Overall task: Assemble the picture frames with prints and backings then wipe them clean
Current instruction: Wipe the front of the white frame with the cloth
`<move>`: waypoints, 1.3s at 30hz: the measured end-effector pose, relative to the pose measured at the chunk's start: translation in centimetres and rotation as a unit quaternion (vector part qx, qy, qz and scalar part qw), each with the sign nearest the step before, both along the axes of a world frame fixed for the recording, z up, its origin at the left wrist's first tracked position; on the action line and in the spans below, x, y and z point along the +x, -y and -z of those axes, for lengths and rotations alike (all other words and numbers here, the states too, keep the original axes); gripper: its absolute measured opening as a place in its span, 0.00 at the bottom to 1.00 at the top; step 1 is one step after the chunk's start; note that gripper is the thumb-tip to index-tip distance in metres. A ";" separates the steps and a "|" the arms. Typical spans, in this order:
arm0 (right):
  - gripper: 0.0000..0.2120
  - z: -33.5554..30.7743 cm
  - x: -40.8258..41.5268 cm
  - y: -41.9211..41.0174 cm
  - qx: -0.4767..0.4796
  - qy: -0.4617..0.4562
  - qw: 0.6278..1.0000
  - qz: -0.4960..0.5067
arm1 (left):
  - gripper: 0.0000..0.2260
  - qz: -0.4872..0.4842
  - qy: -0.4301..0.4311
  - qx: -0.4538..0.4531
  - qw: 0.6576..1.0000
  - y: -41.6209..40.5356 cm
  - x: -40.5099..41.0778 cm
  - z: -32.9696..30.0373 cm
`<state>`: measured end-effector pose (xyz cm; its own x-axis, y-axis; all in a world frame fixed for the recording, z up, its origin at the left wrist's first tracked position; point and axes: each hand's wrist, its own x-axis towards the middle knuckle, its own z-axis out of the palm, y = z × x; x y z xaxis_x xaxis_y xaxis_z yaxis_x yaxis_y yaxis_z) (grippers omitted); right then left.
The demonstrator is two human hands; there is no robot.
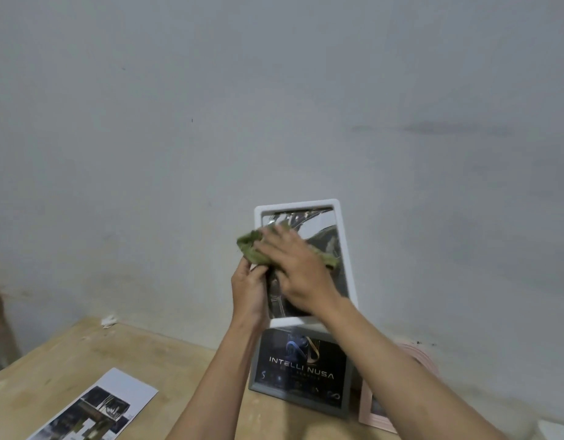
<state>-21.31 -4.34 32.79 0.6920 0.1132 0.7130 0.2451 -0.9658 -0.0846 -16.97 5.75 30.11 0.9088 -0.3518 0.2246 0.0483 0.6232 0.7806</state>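
Note:
I hold a white picture frame (344, 249) upright in the air above the table, its glass showing a dark print. My left hand (247, 287) grips the frame's left edge near the bottom. My right hand (293, 268) presses a crumpled green cloth (252, 247) flat against the glass. The cloth sticks out past the frame's left side and also shows to the right of my hand.
A grey frame (347, 398) with a dark print reading INTELLI NUSA stands on the wooden table (52, 363) below my hands. A pink frame (369, 414) leans at its right. A sheet of printed photos (99, 408) lies at the front left. A grey wall is behind.

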 end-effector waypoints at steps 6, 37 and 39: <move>0.29 4.4 -2.8 -0.4 0.122 -0.173 0.974 -0.078 | 0.05 -0.015 -0.040 0.013 0.999 -1.8 1.2 1.6; 0.26 -6.9 1.3 0.4 -0.020 0.038 0.999 0.008 | 0.07 -0.046 0.034 0.087 0.995 0.4 0.6 -1.9; 0.25 -6.4 2.3 2.0 -0.144 0.040 0.988 0.043 | 0.09 -0.037 0.015 0.047 0.998 0.8 0.5 -2.3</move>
